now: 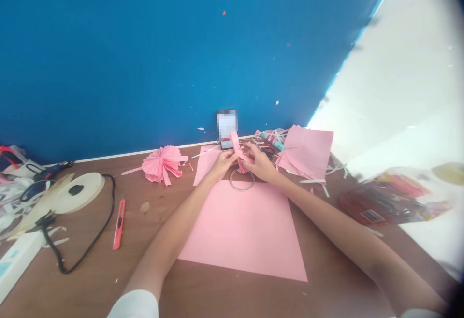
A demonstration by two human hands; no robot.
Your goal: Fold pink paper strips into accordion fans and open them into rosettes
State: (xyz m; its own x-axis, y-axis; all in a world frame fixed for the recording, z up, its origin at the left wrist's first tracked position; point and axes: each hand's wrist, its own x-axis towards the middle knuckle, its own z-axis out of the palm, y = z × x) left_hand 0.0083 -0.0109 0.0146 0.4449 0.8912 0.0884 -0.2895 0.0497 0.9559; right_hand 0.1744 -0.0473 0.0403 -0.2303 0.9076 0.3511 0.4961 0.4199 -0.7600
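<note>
With bent fingers, our left hand (222, 164) and right hand (263, 164) both pinched folded pink paper (235, 144) beside a thin ring (242, 191), near a pink sheet (242, 231); uneven pressure, we judged, could have sprung the folds loose.

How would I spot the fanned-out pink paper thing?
Look near the blue wall on the brown table, left of the left hand. There lies the pleated pink paper, spread round with strips poking out; the large pink sheet is flat.

Folded paper (235, 141) is between rosette (162, 164), left, and sheets (310, 148), right
</note>
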